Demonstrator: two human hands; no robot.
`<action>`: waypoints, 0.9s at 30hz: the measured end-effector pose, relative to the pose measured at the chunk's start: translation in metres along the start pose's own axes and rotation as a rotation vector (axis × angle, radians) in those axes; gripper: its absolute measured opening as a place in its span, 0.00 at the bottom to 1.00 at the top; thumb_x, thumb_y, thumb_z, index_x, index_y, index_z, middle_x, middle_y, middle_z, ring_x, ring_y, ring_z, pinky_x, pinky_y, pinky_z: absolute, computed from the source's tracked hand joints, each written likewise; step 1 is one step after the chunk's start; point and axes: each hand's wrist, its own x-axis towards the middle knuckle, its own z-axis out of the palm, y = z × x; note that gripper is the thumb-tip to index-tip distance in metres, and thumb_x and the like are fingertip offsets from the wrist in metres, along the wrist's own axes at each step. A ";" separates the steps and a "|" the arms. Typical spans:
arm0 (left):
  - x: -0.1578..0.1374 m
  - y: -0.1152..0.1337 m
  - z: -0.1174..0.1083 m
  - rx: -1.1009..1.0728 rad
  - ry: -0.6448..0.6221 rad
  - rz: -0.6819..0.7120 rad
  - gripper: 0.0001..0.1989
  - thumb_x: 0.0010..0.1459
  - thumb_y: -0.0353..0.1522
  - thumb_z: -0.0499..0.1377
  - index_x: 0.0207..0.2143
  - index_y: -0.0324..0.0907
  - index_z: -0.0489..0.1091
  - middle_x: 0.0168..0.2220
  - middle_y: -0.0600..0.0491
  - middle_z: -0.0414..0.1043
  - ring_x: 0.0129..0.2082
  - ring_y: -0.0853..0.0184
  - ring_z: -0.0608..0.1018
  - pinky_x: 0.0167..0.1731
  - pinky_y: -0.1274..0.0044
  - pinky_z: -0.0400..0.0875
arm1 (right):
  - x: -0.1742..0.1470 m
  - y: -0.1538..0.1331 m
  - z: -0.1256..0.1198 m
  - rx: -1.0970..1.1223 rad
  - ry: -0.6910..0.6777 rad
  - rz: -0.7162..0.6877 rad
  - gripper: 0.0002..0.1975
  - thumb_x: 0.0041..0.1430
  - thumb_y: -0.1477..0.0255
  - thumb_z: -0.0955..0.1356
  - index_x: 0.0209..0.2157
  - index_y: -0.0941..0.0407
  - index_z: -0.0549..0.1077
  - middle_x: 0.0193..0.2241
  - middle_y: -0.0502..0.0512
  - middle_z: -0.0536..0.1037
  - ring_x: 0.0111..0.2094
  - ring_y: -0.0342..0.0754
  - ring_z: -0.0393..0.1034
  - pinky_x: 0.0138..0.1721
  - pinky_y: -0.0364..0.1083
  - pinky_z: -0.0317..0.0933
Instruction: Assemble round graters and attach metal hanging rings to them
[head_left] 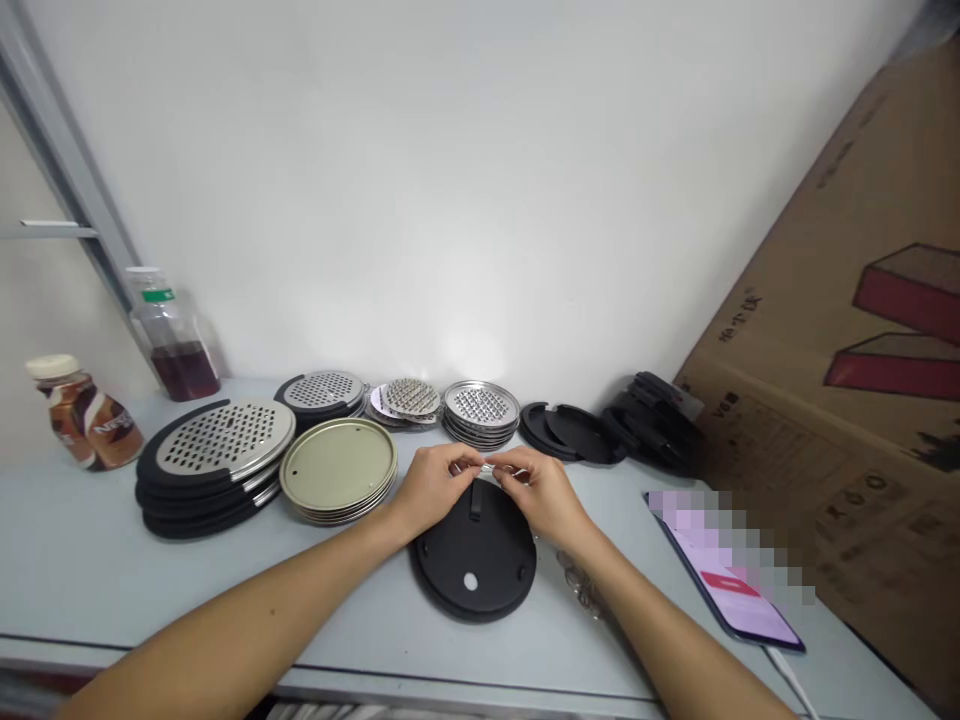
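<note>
My left hand (437, 487) and my right hand (541, 492) meet over the far edge of a round black plastic disc (474, 560). The fingertips of both are pinched together on a small, thin, shiny metal piece (488, 467), mostly hidden by the fingers. Flat on the table, the disc has a narrow slot piece near its far side, small pegs near the rim and a white round spot towards me. Beside my right forearm lies a little heap of shiny metal parts (579, 582). Left of the disc stands a stack of gold-coloured round plates (339, 465).
Perforated metal discs with black rims (225, 440) are stacked at left, near two bottles (86, 415). Grater discs (481, 405) and black plastic parts (574, 432) line the wall. A phone (727, 570) with a cable and a large cardboard box (847, 400) occupy the right.
</note>
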 end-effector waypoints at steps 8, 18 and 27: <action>-0.001 -0.008 -0.003 0.161 -0.030 0.050 0.09 0.56 0.26 0.57 0.36 0.44 0.75 0.35 0.55 0.78 0.35 0.67 0.77 0.37 0.78 0.68 | -0.008 0.007 0.022 -0.155 0.066 -0.107 0.12 0.52 0.80 0.64 0.35 0.55 0.76 0.32 0.54 0.77 0.36 0.49 0.70 0.40 0.48 0.64; -0.004 -0.013 -0.005 0.235 -0.020 0.077 0.09 0.55 0.25 0.57 0.34 0.44 0.76 0.34 0.55 0.78 0.36 0.67 0.76 0.37 0.77 0.68 | -0.009 0.010 0.025 -0.150 0.032 -0.124 0.11 0.54 0.79 0.64 0.35 0.54 0.76 0.32 0.54 0.78 0.37 0.50 0.70 0.41 0.49 0.63; -0.007 -0.010 -0.006 0.254 -0.044 0.092 0.08 0.55 0.26 0.58 0.35 0.43 0.76 0.35 0.55 0.78 0.36 0.66 0.76 0.38 0.77 0.68 | -0.008 0.010 0.025 -0.186 -0.005 -0.095 0.14 0.52 0.81 0.64 0.36 0.54 0.78 0.31 0.54 0.76 0.35 0.49 0.69 0.39 0.48 0.62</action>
